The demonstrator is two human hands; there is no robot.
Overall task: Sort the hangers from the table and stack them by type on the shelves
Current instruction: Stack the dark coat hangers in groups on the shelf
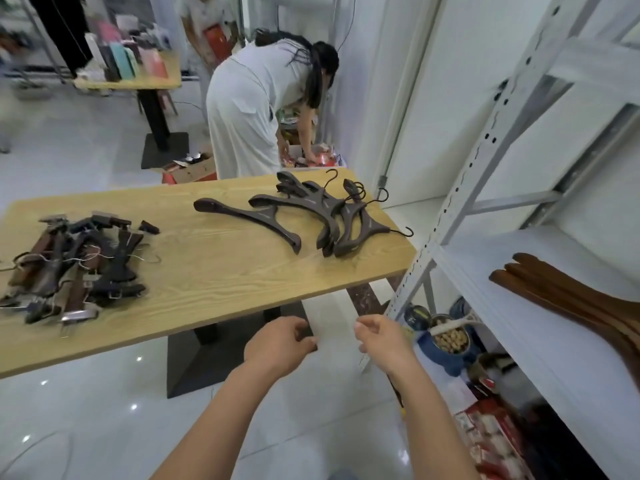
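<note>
A wooden table [214, 271] holds two groups of hangers. Several dark brown curved hangers with black hooks [322, 209] lie spread at its far right. A tangled heap of clip hangers in brown, black and beige [76, 265] sits at its left. Brown wooden hangers [568, 292] are stacked on the white shelf [540, 341] at the right. My left hand [280, 341] and my right hand [384, 337] hover below the table's near edge, fingers loosely curled, holding nothing.
A grey metal shelf upright [460, 195] stands between table and shelf. Boxes and a blue container [450, 341] sit on the floor under the shelf. A person in white [256, 98] bends over boxes beyond the table. Another table [138, 74] stands at the back left.
</note>
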